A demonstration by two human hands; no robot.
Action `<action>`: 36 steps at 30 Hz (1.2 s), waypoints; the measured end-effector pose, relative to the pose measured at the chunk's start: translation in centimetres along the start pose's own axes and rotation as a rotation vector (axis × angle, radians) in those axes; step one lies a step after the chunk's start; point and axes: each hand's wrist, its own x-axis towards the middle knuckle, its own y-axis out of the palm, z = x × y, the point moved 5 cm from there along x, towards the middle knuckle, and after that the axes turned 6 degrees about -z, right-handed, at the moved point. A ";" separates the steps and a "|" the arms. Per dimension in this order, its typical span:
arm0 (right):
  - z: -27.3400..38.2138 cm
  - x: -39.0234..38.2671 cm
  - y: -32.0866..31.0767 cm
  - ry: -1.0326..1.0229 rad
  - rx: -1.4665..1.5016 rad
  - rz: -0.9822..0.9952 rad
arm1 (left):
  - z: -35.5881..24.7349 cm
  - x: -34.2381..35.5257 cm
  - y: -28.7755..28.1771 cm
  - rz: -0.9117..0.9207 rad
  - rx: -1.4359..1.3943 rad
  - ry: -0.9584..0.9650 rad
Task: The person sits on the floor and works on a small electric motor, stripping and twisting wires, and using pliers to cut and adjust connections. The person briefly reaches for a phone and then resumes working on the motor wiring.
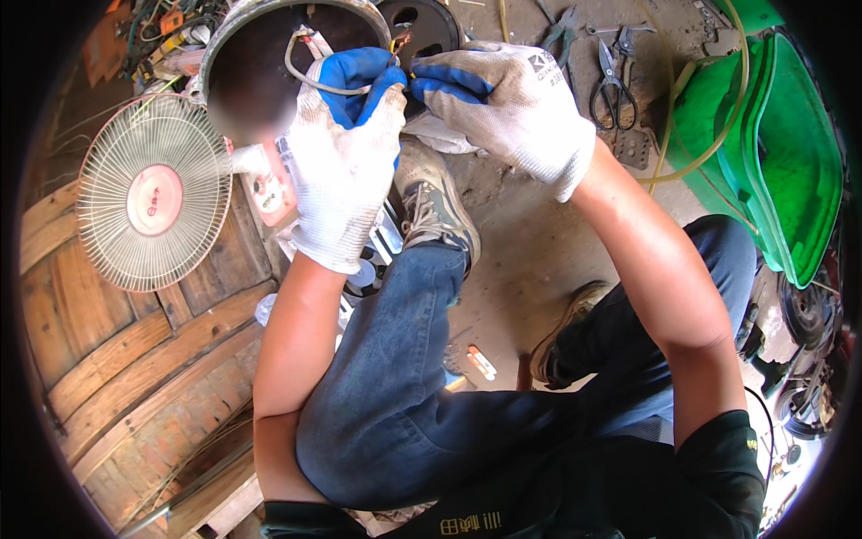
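Both hands wear white knit gloves with blue coated palms and meet at the top centre. My left hand [346, 135] is closed on a pale grey cable [294, 63], which loops up from the fingers. Bare copper strands [402, 40] stick up just beyond its fingertips. Close beside it, my right hand [512, 112] has thumb and fingers pressed together at the cable's end. A bit of yellow shows near those fingertips, but what they pinch is mostly hidden. A large round dark tub [235, 67] and a black disc [433, 27] lie behind the hands.
A standing fan [154, 199] is at the left, by wooden boards [108, 332]. Black-handled scissors [613, 94] and pliers [563, 36] lie on the floor at the far right. A green plastic bin [777, 153] and a yellowish hose [669, 144] are farther right.
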 end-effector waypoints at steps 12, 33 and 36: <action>2.7 2.4 -2.7 0.250 0.022 0.393 | -2.0 1.3 -0.9 0.170 0.281 -0.154; 2.8 0.9 -1.6 -0.440 -0.185 -0.138 | -0.6 1.6 -2.0 0.044 0.302 -0.094; 2.3 0.9 -1.2 -0.309 -0.022 -0.036 | -0.2 1.8 -2.0 0.058 0.266 -0.079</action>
